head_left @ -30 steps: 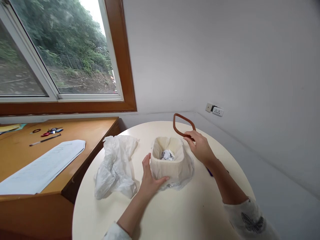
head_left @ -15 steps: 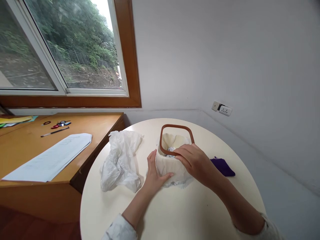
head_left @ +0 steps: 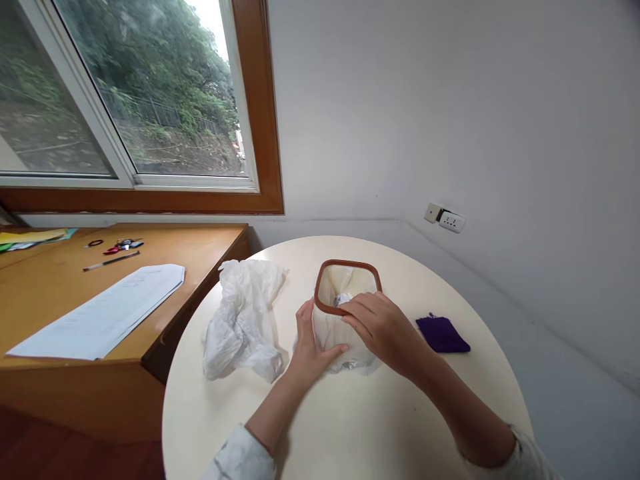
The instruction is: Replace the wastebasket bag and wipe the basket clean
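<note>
Brace the lined bin [head_left: 334, 331] at its left with your left hand [head_left: 309, 353], thumb and fingers spread. Your right hand [head_left: 376, 325] pinches the brown frame [head_left: 349, 263] over the bin's mouth; press evenly, as seating is unclear.

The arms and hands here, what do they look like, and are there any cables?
They are a person's. The left hand and right hand are bare, without gloves; no cables show. Pale sleeves end partway along the forearms.
</note>
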Available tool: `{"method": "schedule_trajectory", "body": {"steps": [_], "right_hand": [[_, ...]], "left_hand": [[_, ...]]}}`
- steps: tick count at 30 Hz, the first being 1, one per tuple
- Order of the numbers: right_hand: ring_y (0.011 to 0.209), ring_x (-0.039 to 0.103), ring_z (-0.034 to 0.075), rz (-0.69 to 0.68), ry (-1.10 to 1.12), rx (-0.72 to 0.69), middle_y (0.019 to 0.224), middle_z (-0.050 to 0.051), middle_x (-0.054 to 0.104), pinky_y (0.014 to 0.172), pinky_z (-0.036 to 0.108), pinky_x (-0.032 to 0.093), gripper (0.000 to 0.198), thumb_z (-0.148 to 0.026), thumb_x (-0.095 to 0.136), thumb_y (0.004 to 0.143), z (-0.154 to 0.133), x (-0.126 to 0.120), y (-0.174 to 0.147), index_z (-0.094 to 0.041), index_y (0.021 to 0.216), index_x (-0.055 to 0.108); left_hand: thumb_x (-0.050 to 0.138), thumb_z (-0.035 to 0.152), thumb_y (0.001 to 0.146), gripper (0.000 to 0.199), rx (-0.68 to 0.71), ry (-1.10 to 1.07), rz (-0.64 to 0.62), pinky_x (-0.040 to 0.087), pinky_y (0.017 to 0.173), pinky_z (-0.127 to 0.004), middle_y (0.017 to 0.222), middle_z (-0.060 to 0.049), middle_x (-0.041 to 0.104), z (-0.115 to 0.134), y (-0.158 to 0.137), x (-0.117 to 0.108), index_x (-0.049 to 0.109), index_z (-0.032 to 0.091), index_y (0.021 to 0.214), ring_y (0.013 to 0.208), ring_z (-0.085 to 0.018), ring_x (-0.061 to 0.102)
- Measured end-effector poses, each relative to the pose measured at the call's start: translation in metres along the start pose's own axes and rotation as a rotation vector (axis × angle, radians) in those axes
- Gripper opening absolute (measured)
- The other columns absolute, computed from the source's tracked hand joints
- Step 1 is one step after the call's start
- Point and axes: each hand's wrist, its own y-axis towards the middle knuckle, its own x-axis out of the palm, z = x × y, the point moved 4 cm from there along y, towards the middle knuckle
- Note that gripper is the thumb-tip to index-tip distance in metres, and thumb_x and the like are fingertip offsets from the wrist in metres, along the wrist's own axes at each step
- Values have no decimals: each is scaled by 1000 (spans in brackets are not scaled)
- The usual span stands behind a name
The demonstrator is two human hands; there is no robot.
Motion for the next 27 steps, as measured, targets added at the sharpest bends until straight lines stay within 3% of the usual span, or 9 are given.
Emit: {"method": "schedule_trajectory", "body": {"steps": [15,19,21,23,27], "right_hand": [[76,55,16,-24,61,11,78,6,62,69,31,40,25,-17,37,91,1,6,2,-16,94,62],[91,56,16,-46,120,59,96,6,64,83,34,39,26,-25,37,91,5,-7,16,-20,102,61],[109,49,18,-97,132,86,116,6,58,93,37,34,32,-34,35,92,11,-11,27,-24,116,54],[127,33,22,-206,125,116,135,5,43,101,44,26,44,-47,30,91,18,-9,38,-30,130,41],[136,4,30,-459,139,168,150,3,14,104,57,9,61,-64,21,84,31,9,53,-38,139,18]], "left_hand": [[74,31,62,99,-6,-10,-6,23,106,-50,134,-9,23,-1,0,0,11,30,137,129,-28,23],[75,32,61,100,-26,-11,-6,21,106,-51,134,-9,23,-1,0,0,10,31,137,130,-28,21],[75,33,61,103,-21,-3,-6,21,107,-50,136,-9,21,0,0,0,6,31,138,132,-28,19],[75,34,62,106,-2,9,-2,22,107,-49,138,-10,18,0,1,0,2,32,138,132,-28,17],[75,37,62,106,13,23,6,24,105,-51,139,-10,16,-2,1,-1,2,33,138,133,-31,16]]}}
